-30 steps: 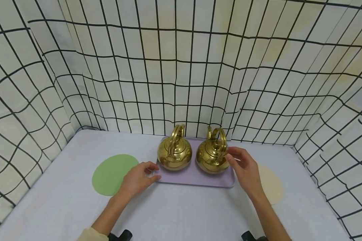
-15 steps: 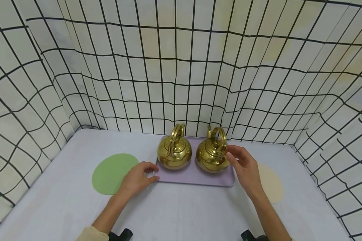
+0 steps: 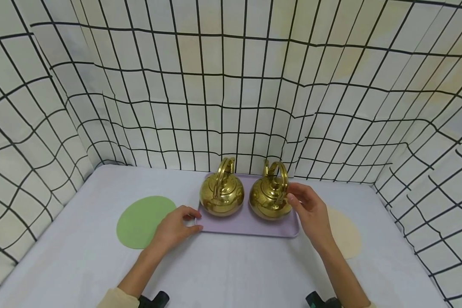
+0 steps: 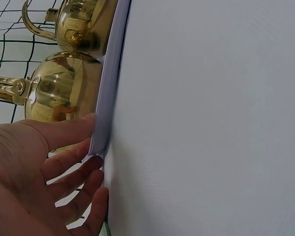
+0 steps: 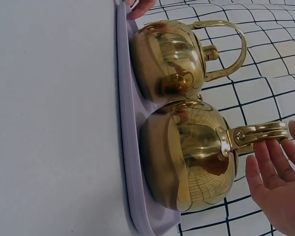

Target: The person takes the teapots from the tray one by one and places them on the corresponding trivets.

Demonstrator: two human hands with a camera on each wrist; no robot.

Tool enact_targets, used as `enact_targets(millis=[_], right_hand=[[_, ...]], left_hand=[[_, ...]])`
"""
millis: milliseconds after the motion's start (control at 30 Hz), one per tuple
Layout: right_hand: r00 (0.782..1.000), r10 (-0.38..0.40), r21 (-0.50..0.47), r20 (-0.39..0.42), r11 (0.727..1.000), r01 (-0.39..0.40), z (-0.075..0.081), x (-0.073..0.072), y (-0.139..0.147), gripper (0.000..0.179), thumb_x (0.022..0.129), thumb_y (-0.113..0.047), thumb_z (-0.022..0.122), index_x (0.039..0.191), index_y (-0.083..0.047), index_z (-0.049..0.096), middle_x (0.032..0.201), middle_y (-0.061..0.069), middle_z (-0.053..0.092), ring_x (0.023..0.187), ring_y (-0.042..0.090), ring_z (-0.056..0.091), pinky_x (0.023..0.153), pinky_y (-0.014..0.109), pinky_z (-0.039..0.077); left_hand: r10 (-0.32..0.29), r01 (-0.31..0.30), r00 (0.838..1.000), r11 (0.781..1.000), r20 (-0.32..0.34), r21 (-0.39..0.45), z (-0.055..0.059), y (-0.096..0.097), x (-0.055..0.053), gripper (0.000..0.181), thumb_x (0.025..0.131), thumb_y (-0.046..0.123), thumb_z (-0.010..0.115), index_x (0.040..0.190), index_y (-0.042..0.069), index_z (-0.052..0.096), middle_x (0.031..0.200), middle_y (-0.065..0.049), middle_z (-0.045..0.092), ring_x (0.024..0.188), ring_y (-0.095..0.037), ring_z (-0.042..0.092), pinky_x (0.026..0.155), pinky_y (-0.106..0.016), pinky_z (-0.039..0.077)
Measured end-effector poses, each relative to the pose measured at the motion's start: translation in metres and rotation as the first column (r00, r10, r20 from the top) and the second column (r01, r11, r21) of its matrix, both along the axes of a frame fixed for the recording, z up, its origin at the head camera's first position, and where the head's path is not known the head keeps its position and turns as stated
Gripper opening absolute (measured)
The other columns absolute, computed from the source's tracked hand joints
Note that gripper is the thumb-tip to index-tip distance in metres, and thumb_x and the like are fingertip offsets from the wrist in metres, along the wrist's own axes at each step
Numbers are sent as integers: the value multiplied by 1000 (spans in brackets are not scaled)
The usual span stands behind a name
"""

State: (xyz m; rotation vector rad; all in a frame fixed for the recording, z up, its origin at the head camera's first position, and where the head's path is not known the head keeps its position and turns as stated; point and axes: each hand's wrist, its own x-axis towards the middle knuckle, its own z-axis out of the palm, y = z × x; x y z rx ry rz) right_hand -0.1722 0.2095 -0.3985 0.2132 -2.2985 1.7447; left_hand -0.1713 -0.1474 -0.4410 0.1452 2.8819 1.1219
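Note:
A lilac tray (image 3: pixel 246 227) bears two shiny brass teapots: the left teapot (image 3: pixel 222 197) and the right teapot (image 3: pixel 269 201), both upright with hooped handles. My left hand (image 3: pixel 176 226) holds the tray's front left corner. In the left wrist view its thumb lies on the rim (image 4: pixel 108 98), and the other fingers spread loosely beside and below the corner. My right hand (image 3: pixel 312 214) is at the right teapot's handle (image 5: pixel 260 133), fingertips right at its side and thumb near the handle's top, not wrapped round it.
A green round mat (image 3: pixel 144 222) lies left of the tray on the white tablecloth (image 3: pixel 231 273). A cream round mat (image 3: pixel 344 233) lies on the right, partly behind the right forearm. Grid-patterned walls (image 3: pixel 231 94) stand close behind the tray and at both sides.
Both hands, the tray and the teapots stay nearly in place. The head view has shifted slightly, and my left thumb has drawn back a little to the left along the tray's front edge.

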Motion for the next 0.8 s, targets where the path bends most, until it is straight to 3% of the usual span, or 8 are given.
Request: enact_targets(millis=[200, 400, 800], right_hand=[[1000, -2, -19, 31, 1000, 3, 1, -4, -1, 39, 103, -16, 66, 139, -3, 59, 134, 18, 66, 115, -6, 65, 99, 11, 52], [995, -2, -80, 100, 997, 10, 1, -8, -4, 38, 103, -14, 65, 139, -3, 59, 130, 8, 68, 115, -2, 66, 101, 13, 53], [988, 23, -120, 150, 993, -5, -2, -14, -8, 37, 102, -10, 65, 138, 0, 61, 121, 3, 72, 110, -1, 68, 98, 14, 54]], left_hand=[[13, -13, 1000, 1000, 21, 3, -1, 0, -2, 27, 84, 21, 86, 109, 16, 76, 116, -8, 75, 113, -30, 69, 98, -53, 54], [29, -29, 999, 1000, 42, -2, -1, -2, -5, 27, 84, 21, 87, 109, 17, 77, 116, -7, 75, 114, -29, 68, 100, -52, 53], [21, -21, 997, 1000, 70, -9, 2, -3, -7, 28, 82, 22, 88, 107, 17, 77, 117, -9, 75, 114, -30, 69, 100, -54, 52]])
